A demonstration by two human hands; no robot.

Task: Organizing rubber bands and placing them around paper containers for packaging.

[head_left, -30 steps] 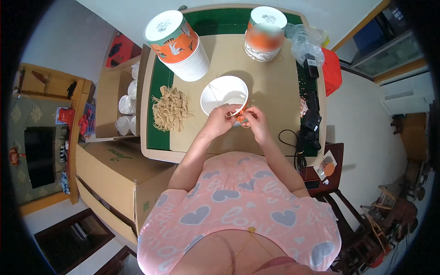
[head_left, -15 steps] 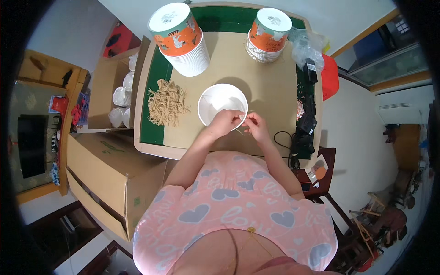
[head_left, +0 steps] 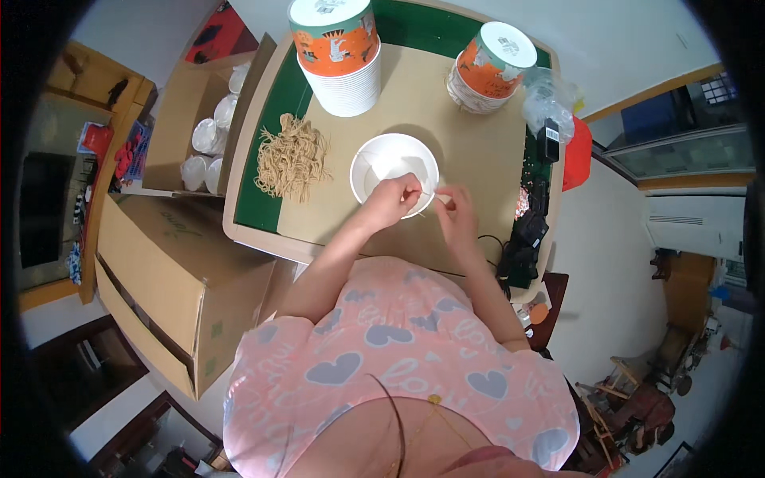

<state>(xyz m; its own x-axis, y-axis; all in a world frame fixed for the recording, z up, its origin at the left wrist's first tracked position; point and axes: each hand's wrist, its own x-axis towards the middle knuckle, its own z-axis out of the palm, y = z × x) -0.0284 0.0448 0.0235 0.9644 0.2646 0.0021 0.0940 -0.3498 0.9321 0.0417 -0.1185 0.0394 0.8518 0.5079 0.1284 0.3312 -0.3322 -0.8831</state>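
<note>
My left hand [head_left: 392,201] and my right hand [head_left: 456,213] meet at the near rim of a white bowl [head_left: 381,159] on the tan table top [head_left: 422,103]. Both pinch a small thin pale piece [head_left: 431,193] stretched between their fingertips. What the piece is cannot be made out. The left fingers reach over the bowl's edge, while the right hand stays just outside it. The bowl looks empty inside. A heap of tan noodle-like strands [head_left: 291,157] lies to the left of the bowl, apart from both hands.
Two orange-and-white stacks of paper tubs [head_left: 335,56] [head_left: 488,68] stand at the table's far side. Clear plastic bags [head_left: 550,95], a black device [head_left: 548,139] and cables [head_left: 522,239] line the right edge. An open carton of white cups [head_left: 209,135] and a large cardboard box [head_left: 167,279] stand on the left.
The hands have shifted slightly onto the bowl's near rim and drawn a little apart. The small orange bit seen between the fingers a second ago no longer shows.
</note>
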